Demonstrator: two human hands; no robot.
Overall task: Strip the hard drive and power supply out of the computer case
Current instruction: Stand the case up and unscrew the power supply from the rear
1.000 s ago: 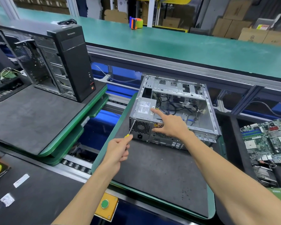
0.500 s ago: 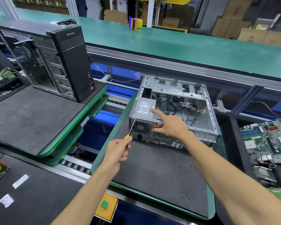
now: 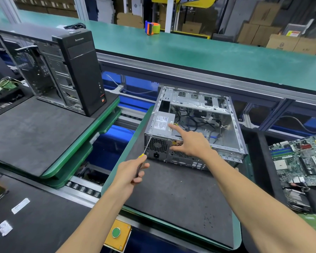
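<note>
Hidden and cut off — head view

Screwdriver point(image 3: 143, 157) handle buried in left hand point(image 3: 130, 173); power supply point(image 3: 161, 125) label print unreadable — motherboard point(image 3: 299, 161) clipped at right edge.

View: single head-worn wide-angle camera.
Position: above the near edge of the dark grey padded tabletop point(image 3: 171, 198).
Direction: forward and down, along both forearms.
Range: close; the open silver metal computer case point(image 3: 199, 128) sits mid-frame at arm's reach.
Far field: long green conveyor surface point(image 3: 208, 52), stacked brown cardboard boxes point(image 3: 259, 31).
Distortion: straight edges bow near the borders.
</note>
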